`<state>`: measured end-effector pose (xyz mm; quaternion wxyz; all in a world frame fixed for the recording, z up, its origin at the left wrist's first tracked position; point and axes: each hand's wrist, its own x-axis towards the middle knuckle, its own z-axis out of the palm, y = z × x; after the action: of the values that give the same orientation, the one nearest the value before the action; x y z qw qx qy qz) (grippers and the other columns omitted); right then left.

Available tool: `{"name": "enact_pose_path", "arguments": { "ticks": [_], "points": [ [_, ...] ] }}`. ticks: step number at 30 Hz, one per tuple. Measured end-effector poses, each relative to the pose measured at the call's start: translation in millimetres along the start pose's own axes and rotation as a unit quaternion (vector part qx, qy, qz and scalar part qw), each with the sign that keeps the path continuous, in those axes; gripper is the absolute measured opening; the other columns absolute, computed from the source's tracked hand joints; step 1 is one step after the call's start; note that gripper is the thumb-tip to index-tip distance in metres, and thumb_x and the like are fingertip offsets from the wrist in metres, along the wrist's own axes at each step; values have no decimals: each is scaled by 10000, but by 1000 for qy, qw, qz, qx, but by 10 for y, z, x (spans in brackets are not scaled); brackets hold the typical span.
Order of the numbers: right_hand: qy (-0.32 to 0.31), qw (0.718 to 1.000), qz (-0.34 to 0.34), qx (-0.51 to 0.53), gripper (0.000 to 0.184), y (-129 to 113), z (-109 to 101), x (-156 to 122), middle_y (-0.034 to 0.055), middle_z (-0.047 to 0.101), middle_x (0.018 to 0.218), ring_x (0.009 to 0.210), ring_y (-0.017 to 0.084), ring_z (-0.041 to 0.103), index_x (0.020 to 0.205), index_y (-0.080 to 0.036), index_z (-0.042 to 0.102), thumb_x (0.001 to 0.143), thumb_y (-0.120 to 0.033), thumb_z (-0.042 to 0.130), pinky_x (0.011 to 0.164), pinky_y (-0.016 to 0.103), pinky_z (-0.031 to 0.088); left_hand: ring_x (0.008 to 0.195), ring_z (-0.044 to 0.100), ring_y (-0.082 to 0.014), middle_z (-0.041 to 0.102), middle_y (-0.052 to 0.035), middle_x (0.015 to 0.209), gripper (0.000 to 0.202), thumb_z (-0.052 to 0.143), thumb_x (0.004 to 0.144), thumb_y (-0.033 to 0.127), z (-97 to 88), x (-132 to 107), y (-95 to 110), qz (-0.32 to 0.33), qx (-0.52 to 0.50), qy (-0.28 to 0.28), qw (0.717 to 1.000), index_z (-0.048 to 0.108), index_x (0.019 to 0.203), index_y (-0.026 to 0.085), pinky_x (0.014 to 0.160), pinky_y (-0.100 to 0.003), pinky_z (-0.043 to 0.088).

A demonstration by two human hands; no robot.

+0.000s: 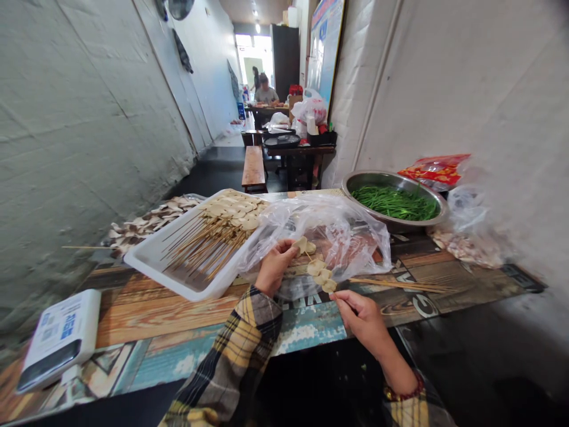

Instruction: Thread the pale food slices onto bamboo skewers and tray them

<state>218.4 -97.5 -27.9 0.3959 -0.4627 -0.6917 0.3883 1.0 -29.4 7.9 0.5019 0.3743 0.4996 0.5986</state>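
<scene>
My left hand (274, 265) pinches a pale round food slice (301, 244) at the mouth of a clear plastic bag (329, 234). My right hand (362, 317) is closed on the lower end of a thin bamboo skewer (320, 276) that carries several of the same pale slices. The skewer's tip points up toward the slice in my left hand. Both hands are over the front of a painted wooden table (146, 320).
A white tray (153, 258) of finished skewers lies to the left, with sliced mushrooms (142, 224) behind it. Loose bamboo sticks (400, 284) lie to the right. A steel bowl of green stems (395, 201), red packets (438, 169) and a white device (60, 338) stand around. A person sits far down the corridor.
</scene>
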Motion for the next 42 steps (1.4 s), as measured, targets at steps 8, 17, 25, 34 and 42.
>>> {"name": "enact_pose_path", "arguments": {
  "ticks": [8, 17, 25, 34, 42],
  "points": [
    [-6, 1000, 4, -20, 293, 15, 14, 6, -7, 589, 495, 454, 143, 557, 902, -159, 743, 869, -336, 512, 433, 211, 410, 569, 470, -77, 573, 35, 637, 169, 718, 629, 282, 7, -18, 18, 14, 4, -3, 1000, 639, 711, 157, 574, -210, 356],
    [3, 1000, -3, -24, 272, 1, 19, 9, 2, 621, 528, 479, 148, 584, 883, -167, 742, 864, -319, 517, 437, 208, 414, 586, 494, -88, 591, 29, 661, 201, 731, 627, 305, -2, -16, 8, 24, 5, 7, 1000, 647, 737, 160, 600, -223, 380],
    [-4, 999, -6, -41, 297, 6, 25, 20, 17, 643, 543, 507, 158, 610, 907, -150, 737, 876, -328, 501, 439, 204, 425, 629, 520, -98, 623, 13, 705, 214, 743, 639, 316, -3, -14, -8, 36, 23, 6, 999, 663, 759, 158, 620, -224, 392],
    [13, 998, -22, -56, 296, -1, 25, 16, 21, 673, 580, 560, 168, 647, 890, -186, 747, 883, -362, 510, 476, 203, 467, 662, 544, -122, 659, -15, 729, 242, 766, 627, 353, 13, -25, 2, 42, 49, 11, 998, 697, 747, 154, 617, -233, 400],
    [-4, 998, -14, -67, 311, 27, 33, 24, 33, 678, 591, 557, 166, 647, 912, -151, 732, 894, -328, 477, 485, 204, 464, 643, 536, -118, 655, -11, 701, 232, 758, 641, 361, 30, -32, 3, 65, 77, -28, 995, 697, 709, 148, 613, -233, 392]
  ]
}}
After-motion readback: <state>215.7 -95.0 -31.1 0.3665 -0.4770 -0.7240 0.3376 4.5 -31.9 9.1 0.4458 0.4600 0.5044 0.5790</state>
